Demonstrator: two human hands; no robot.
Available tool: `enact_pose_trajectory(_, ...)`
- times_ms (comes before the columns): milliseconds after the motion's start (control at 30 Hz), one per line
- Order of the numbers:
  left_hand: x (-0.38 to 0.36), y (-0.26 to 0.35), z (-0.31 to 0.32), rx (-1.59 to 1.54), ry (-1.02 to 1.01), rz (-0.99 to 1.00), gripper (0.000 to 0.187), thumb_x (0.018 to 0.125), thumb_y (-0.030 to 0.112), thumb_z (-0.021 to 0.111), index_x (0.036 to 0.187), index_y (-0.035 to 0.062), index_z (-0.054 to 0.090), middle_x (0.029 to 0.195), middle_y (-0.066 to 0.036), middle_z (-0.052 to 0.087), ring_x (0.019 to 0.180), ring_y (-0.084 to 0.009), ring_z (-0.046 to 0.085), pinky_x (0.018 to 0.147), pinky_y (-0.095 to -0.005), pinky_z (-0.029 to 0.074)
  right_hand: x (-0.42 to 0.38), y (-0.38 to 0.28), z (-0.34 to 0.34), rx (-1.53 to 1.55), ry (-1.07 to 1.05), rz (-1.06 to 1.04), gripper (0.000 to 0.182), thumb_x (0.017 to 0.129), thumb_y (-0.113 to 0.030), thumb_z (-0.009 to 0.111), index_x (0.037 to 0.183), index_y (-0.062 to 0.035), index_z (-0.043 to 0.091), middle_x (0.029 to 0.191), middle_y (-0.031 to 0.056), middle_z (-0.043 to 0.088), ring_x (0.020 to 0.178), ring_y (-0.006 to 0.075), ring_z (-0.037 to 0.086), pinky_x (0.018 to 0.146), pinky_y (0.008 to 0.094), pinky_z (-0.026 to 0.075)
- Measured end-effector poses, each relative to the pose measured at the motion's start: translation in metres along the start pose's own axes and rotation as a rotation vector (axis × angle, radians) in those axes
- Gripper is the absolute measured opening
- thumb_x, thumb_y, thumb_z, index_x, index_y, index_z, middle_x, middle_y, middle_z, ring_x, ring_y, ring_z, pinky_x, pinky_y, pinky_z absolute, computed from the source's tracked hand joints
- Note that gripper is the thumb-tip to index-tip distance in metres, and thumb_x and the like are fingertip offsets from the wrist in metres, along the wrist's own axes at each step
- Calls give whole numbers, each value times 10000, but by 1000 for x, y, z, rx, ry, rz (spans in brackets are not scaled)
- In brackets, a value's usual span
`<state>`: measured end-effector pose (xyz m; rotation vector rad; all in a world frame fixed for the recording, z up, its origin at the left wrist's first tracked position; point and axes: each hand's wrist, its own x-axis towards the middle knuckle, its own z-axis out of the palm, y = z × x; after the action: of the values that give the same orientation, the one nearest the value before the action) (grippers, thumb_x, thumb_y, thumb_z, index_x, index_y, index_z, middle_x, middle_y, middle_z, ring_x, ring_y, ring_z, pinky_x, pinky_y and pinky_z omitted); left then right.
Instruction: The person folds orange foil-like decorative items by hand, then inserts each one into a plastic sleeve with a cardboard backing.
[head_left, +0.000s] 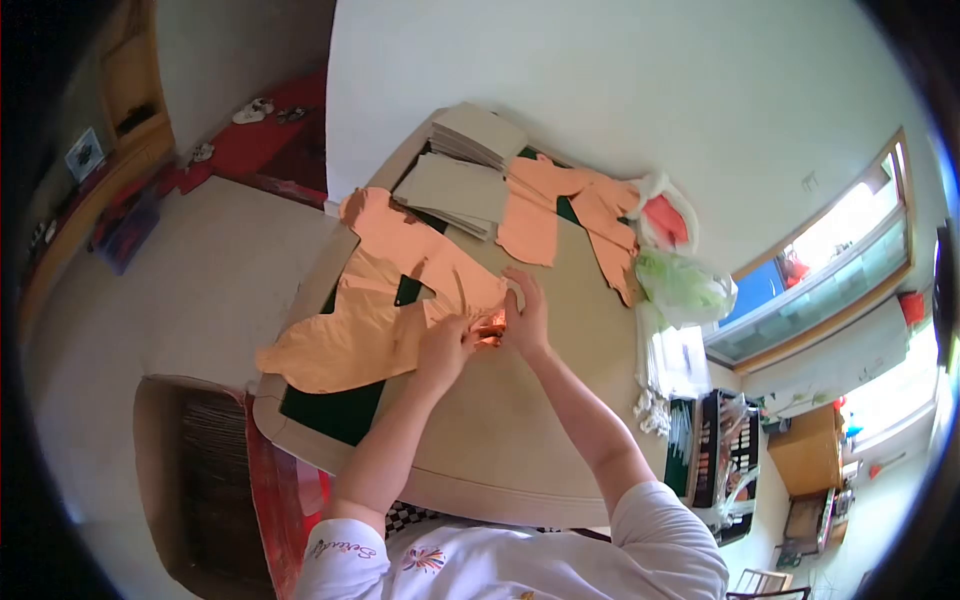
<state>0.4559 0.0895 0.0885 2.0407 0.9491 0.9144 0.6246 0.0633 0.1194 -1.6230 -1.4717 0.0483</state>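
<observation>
A large flat foil balloon, pale orange and uninflated, is spread across the left half of the table. Its right end is bunched and folded, with shiny copper creases between my hands. My left hand is closed on that folded end. Just to the right, my right hand has its fingers curled at the same end and holds its edge; part of the grip is hidden. A second flat orange foil piece lies farther back on the table, apart from both hands.
Stacks of grey cardboard sheets sit at the table's back. A green plastic bag and a white bag with red inside are at the right edge. An open cardboard box stands on the floor left; a black crate is right.
</observation>
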Motion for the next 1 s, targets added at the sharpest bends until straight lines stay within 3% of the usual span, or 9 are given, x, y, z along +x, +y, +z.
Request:
enact_pose_trajectory(300,2,-4,1,-280,138,-121,66,859,47,618,910,10,601,767,-158,628,699,-308,629,626,-373,483,-79,-2,-2,-275,-174,-196,269,883,-67,564,1148,-71,613,1266,117,576,1209,296,517,1016,489,394)
enact_pose_trajectory(333,8,-10,-12,-133,209,67,98,879,81,616,946,10,621,751,-147,626,729,-285,638,647,-376,485,-80,1,-1,-265,-174,-176,263,889,-88,566,1146,-75,616,1265,116,578,1216,290,513,1021,495,390)
enact_pose_trajectory(367,9,-13,-22,-214,252,-76,114,894,107,608,931,0,621,786,-152,629,753,-282,630,671,-369,482,-80,5,2,-253,-173,-159,257,895,-109,568,1145,-79,619,1263,114,579,1224,284,510,1025,501,386)
enact_pose_trajectory(533,21,-32,-120,-129,736,-169,234,959,220,551,1010,-7,574,932,-133,591,854,-211,573,775,-323,459,-82,2,2,-229,-162,-139,244,905,-134,567,1137,-86,624,1252,115,586,1220,283,515,1028,508,382)
enact_pose_trajectory(633,29,-63,-206,-134,720,-281,251,988,245,497,1034,-2,513,913,-73,563,875,-182,543,811,-320,447,-81,2,2,-230,-149,-150,241,906,-139,567,1133,-84,626,1247,115,590,1214,279,520,1028,500,383)
enact_pose_trajectory(667,30,-79,-227,-140,831,-160,210,975,230,524,1025,25,522,886,-44,553,806,-144,532,741,-294,447,-81,2,2,-228,-145,-154,241,906,-139,566,1134,-84,625,1245,114,592,1213,278,521,1028,497,384)
enact_pose_trajectory(733,26,-87,-279,-361,855,-307,163,958,218,563,966,56,544,847,-8,541,726,-93,503,638,-263,425,-82,3,3,-225,-138,-160,242,907,-139,565,1134,-83,625,1245,111,593,1213,276,522,1027,492,385)
enact_pose_trajectory(800,23,-98,-319,-304,1000,-167,120,953,185,575,987,73,600,803,30,509,665,-59,459,553,-245,382,-82,6,5,-223,-132,-162,242,907,-138,565,1134,-84,624,1248,108,592,1212,274,522,1026,487,386)
enact_pose_trajectory(1000,9,-13,-353,-573,1125,60,284,973,146,537,1220,21,598,1075,-43,637,928,-121,605,780,-250,500,-82,3,4,-248,-129,-152,228,912,-152,565,1119,-87,636,1250,104,592,1205,271,528,1028,490,383)
